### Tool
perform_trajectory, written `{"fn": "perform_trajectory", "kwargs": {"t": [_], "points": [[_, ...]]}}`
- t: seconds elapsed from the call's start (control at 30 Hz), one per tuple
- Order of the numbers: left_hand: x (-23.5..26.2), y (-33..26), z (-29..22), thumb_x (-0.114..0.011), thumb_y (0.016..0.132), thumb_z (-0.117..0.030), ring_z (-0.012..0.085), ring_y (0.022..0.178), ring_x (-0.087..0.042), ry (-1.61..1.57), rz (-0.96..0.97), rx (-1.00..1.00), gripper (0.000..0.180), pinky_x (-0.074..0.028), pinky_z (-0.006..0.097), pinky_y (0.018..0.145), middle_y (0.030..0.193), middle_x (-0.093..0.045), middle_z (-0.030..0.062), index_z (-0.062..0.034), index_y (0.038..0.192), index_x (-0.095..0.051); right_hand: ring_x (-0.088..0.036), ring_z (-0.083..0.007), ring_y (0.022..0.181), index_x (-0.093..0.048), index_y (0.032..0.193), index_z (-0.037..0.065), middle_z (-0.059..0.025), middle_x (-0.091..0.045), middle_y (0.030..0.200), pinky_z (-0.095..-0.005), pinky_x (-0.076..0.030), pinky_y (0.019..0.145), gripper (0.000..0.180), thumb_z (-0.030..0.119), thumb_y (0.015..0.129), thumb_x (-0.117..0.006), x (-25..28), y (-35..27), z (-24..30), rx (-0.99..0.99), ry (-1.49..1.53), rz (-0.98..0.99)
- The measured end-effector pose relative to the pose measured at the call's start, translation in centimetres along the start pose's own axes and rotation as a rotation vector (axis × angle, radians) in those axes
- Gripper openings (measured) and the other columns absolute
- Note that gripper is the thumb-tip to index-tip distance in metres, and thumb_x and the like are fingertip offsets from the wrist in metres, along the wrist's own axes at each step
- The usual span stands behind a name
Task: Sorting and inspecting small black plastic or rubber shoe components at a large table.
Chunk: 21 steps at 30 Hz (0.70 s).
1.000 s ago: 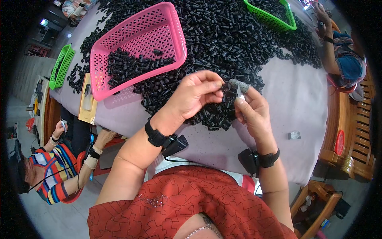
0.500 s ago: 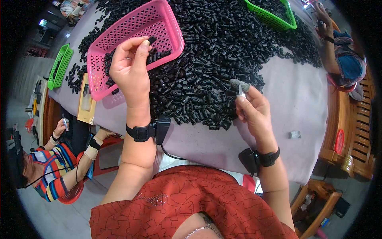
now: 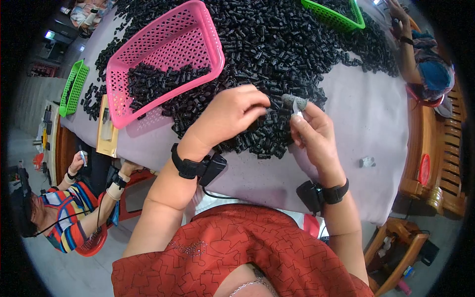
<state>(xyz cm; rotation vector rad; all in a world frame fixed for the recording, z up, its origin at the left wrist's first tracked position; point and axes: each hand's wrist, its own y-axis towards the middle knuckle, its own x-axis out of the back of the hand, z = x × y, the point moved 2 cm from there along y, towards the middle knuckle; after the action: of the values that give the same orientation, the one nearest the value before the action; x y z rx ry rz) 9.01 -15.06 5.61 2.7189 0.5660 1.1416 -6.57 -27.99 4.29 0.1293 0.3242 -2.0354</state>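
Note:
My left hand [image 3: 230, 116] is over the near part of a heap of small black cylindrical plastic parts [image 3: 267, 59]. Its fingers are bent and the thumb stands a little apart, with no part visible between them. To its right, my right hand [image 3: 316, 136] pinches a small pale blade [image 3: 298, 106] between thumb and index finger. A dark grey finger cover [image 3: 287, 100] wraps that index fingertip. At the left, a pink perforated basket [image 3: 217, 54] rests partly on the heap and holds many loose black parts [image 3: 158, 81].
Green baskets [image 3: 74, 89] [image 3: 358, 20] stand at the left edge and far right of the cloth-covered table [image 3: 366, 119]. A yellowish board [image 3: 106, 141] lies beside the pink basket. A small clear piece [image 3: 367, 162] is at the right. Other people [image 3: 74, 208] [image 3: 428, 74] sit at both sides.
My left hand has come from above the pink basket to the right and down over the heap. The black part it was pinching is gone from its fingertips. My right hand has barely moved.

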Motion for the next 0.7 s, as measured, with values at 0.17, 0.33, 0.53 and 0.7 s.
{"fn": "perform_trajectory", "kwargs": {"t": [0.17,0.33,0.53,0.7], "points": [[-1.6,0.4,-0.3,-0.067,0.075,-0.007,0.0306,0.088,-0.057,0.299,0.112,0.010,0.015,-0.049,0.040,0.074,0.090,-0.056,0.0107,-0.0046,0.088,-0.060,-0.043,-0.0012,0.054,-0.058,0.111,0.001,0.0045,-0.053,0.069,-0.0175,-0.032,0.045,0.021,0.012,0.093,-0.058,0.3,0.2,-0.3,-0.011,-0.015,0.024],[-1.9,0.5,-0.3,-0.068,0.074,-0.006,0.0298,0.085,-0.057,0.390,0.088,-0.049,0.017,-0.048,0.039,0.071,0.089,-0.056,0.0109,-0.0041,0.088,-0.060,-0.043,-0.0010,0.054,-0.059,0.110,0.001,0.0045,-0.053,0.069,-0.0174,-0.032,0.046,0.020,0.012,0.092,-0.059,0.2,0.0,-0.2,-0.007,-0.017,0.011],[-1.5,0.5,0.0,-0.068,0.081,-0.005,0.0089,0.072,-0.058,-0.131,-0.005,0.257,0.019,-0.047,0.024,0.063,0.085,-0.061,0.0017,-0.0026,0.099,-0.063,-0.042,-0.0005,0.056,-0.060,0.111,0.001,0.0051,-0.054,0.073,-0.0176,-0.033,0.047,0.022,0.011,0.091,-0.059,0.3,0.0,-0.4,0.031,-0.066,-0.007],[-2.4,0.0,1.9,-0.061,0.092,-0.011,0.0079,0.072,-0.061,-1.115,-0.055,0.482,0.021,-0.052,0.021,0.067,0.093,-0.066,0.0043,-0.0034,0.111,-0.062,-0.043,-0.0007,0.059,-0.057,0.120,0.001,0.0048,-0.054,0.077,-0.0176,-0.035,0.050,0.032,0.010,0.090,-0.061,0.0,-0.2,0.2,0.061,-0.101,0.011]]}}
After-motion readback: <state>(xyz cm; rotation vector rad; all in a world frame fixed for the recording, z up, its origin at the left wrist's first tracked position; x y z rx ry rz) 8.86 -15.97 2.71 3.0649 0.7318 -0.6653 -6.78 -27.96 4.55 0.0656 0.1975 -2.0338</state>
